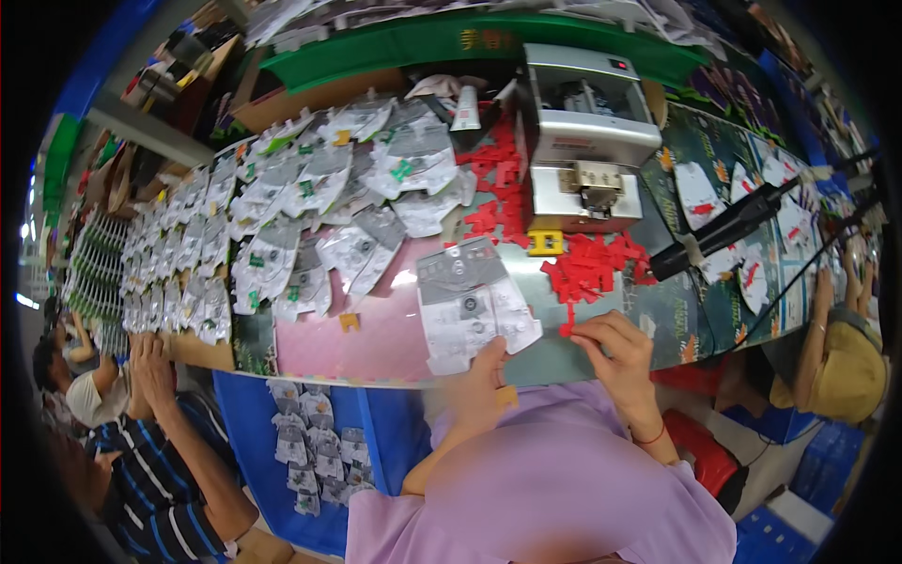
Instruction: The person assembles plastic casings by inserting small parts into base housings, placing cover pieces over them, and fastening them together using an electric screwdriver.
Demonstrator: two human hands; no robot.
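Two hands work low in the middle of the head view. Left hand [484, 368] pinches one blister card [473, 303]; right hand [615, 350] nips one red clip [567, 330]. Too many red clips [590, 266] to count lie above; a bump could scatter them. One grey machine [584, 132] sits at the top.

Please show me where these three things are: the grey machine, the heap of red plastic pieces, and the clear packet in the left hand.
grey machine [584, 141], head view, on its metal top housing.
red plastic pieces [590, 265], head view, on the middle of the heap.
clear packet [474, 305], head view, on its flat centre.
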